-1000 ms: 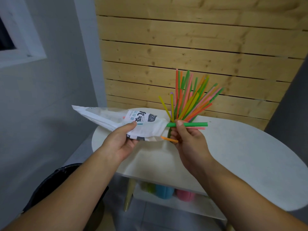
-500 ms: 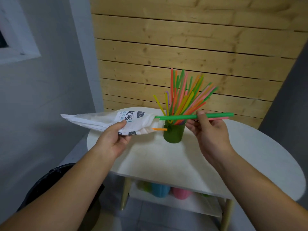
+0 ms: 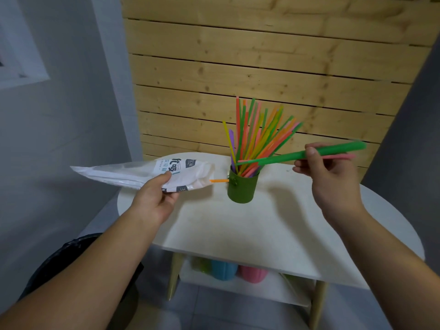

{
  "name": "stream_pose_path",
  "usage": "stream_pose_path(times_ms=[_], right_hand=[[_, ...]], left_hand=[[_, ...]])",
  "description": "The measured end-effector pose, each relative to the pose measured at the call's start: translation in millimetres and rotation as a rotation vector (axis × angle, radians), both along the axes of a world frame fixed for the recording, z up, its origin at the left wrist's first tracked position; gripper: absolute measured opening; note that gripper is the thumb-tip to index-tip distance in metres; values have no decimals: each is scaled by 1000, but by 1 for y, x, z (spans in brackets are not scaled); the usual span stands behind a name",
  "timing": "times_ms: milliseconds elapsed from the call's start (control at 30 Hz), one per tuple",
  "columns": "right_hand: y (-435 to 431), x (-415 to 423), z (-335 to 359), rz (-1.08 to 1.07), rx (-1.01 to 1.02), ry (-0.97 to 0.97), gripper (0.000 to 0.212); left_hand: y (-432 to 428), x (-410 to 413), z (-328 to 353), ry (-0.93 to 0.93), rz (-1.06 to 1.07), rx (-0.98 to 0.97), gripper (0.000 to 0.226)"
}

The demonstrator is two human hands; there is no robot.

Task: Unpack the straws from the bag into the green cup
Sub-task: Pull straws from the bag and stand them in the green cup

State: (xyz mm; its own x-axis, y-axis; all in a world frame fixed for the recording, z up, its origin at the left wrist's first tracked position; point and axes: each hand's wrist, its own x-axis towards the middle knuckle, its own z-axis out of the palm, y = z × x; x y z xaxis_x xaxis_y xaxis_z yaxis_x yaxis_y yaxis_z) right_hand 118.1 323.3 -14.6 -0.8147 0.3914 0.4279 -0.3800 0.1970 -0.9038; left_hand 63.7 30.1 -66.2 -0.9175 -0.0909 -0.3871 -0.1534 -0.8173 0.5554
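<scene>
The green cup [image 3: 242,190] stands on the white table [image 3: 262,229], filled with several coloured straws [image 3: 259,136] fanned upward. My left hand [image 3: 156,198] grips a white plastic straw bag [image 3: 147,173], held level to the left of the cup. An orange straw [image 3: 219,180] pokes out of the bag's mouth toward the cup. My right hand [image 3: 331,179] pinches a green straw [image 3: 309,154] and a pink straw [image 3: 338,157], held nearly level above and to the right of the cup, fully out of the bag.
A wooden slat wall [image 3: 262,67] rises behind the table. Blue [image 3: 223,270], pink [image 3: 252,273] and green cups sit on the lower shelf. A black bin [image 3: 71,253] stands on the floor at the left, under my left arm.
My right hand has drawn the green and pink straws out of the bag and carried them to the right, clear of the bag. The bag has stayed in my left hand.
</scene>
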Motion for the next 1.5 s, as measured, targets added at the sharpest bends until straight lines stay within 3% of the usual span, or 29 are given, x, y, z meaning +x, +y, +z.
stream_pose_path(times_ms=[367,700,933,1100,1500], right_hand=[[-23,-24,-5,-20,269,-90,9],[-35,-54,-25,10,272,-210,14],[-46,-60,-34,4,331,-215,7],[-42,-59,-33,-83,296,-177,16],[-38,-65,-25,-33,325,-201,11]], left_hand=[[12,2,-2,0,-45,-86,28],[7,-1,-10,-4,-52,-139,30],[5,0,-10,-4,-61,-147,32],[5,2,-7,8,-67,-142,29],[3,1,-9,27,-68,-139,33]])
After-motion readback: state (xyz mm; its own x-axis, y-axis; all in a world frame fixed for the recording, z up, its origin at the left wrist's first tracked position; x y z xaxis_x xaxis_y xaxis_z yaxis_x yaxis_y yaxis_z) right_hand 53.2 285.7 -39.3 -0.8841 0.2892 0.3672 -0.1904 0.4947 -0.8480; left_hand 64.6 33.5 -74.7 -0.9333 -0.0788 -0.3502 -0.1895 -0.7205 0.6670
